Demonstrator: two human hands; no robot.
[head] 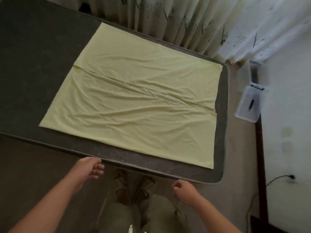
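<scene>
Beyond both hands, flat on the mattress [42,64]: sheet [143,106], crease running left to right. Left hand [91,168] relaxed, empty. Right hand [182,187] curled, empty, nearer the sheet's near right corner.

- I see the yellow cloth [134,105], thin, matt, creased.
- The mattress [38,52] looks dark, matt, woven.
- The curtain [193,19] seems a light printed fabric, perhaps cotton.

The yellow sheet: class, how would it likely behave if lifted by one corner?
The yellow sheet is probably floppy: soft wrinkles cross it. Likely light, since it lies thin and flat. It may slide on the mattress rather than roll.
</scene>
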